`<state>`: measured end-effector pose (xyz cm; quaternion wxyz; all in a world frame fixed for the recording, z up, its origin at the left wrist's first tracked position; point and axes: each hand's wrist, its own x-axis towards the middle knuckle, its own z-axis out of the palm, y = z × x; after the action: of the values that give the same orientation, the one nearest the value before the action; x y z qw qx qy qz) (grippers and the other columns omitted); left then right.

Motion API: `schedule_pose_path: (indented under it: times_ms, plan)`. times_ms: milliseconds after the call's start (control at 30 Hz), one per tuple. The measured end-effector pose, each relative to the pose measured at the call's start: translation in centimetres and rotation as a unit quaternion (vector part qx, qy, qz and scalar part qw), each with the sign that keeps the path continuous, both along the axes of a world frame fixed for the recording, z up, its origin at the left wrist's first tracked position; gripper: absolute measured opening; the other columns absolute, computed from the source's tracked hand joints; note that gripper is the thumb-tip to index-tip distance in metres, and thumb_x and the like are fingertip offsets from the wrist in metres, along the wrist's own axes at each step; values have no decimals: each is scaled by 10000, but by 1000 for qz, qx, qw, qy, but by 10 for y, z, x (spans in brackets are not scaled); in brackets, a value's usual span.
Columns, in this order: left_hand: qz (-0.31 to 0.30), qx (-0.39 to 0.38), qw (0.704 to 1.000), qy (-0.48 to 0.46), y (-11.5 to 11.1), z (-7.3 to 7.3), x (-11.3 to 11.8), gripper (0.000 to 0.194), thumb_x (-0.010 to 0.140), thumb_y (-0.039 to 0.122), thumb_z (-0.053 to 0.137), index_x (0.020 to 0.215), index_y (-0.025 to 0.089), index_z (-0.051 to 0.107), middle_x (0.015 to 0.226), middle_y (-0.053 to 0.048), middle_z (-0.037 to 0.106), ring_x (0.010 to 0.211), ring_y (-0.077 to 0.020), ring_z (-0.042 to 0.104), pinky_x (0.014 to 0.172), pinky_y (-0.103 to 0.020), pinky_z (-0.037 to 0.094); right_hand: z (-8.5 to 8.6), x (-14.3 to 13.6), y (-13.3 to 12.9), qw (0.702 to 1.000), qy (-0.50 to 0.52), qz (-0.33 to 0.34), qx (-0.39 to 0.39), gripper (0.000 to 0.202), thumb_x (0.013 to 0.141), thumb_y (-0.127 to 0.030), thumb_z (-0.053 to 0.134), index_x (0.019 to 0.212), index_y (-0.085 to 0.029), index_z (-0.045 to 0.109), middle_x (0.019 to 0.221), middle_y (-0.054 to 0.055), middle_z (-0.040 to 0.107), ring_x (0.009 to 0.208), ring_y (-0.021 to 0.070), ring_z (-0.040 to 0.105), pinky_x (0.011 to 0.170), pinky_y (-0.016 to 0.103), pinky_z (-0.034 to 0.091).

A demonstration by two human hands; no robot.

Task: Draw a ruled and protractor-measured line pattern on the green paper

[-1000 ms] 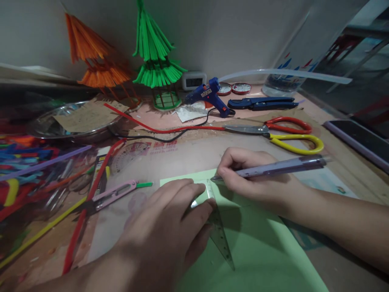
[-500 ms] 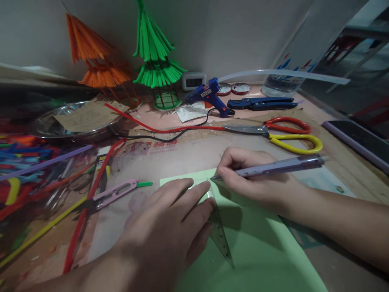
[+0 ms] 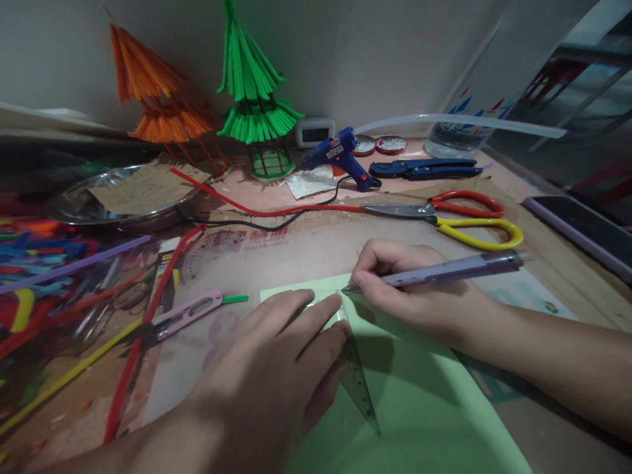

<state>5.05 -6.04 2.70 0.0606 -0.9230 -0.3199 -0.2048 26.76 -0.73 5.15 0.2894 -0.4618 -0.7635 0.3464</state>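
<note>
My left hand (image 3: 291, 355) lies flat with fingers stretched out, pressing a clear set square (image 3: 361, 388) onto a sheet of light green paper (image 3: 419, 408). The hand covers much of the set square; its pointed lower end shows to the right of the fingers. My right hand (image 3: 405, 283) is closed around a greyish-purple pen (image 3: 444, 270). The pen's tip rests at the top corner of the set square, near the paper's far edge and close to my left fingertips.
Scissors (image 3: 444, 214) with red and yellow handles, a blue glue gun (image 3: 340, 158) and blue cutters (image 3: 427, 168) lie beyond the paper. Small pink snips (image 3: 187, 316) are at left beside pipe cleaners (image 3: 44, 263). Green (image 3: 254, 79) and orange (image 3: 148, 72) pagoda-like models stand behind.
</note>
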Motion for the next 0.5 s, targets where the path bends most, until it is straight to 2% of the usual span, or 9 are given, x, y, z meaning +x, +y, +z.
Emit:
schedule_pose_path:
  times_ms: [267,500]
  plan:
    - [15,-39,999,-1,-3,-2,-4,427,1160,344,316,1174,232,728,1297,24,759,1188,-223,633,1039,-402,467,3,-1,-2,1000,-4,-2,-14,145,873,-265,584,735,-217,587,561,-65,545,495,91,453,447,204,342]
    - [12,-21,1000,4,1,0,-3,417,1154,340,332,1137,232,734,1251,17,772,1124,-228,646,979,-397,509,1,0,-2,1000,-2,1,-13,144,880,-267,583,744,-218,587,568,-67,547,498,93,451,449,209,332]
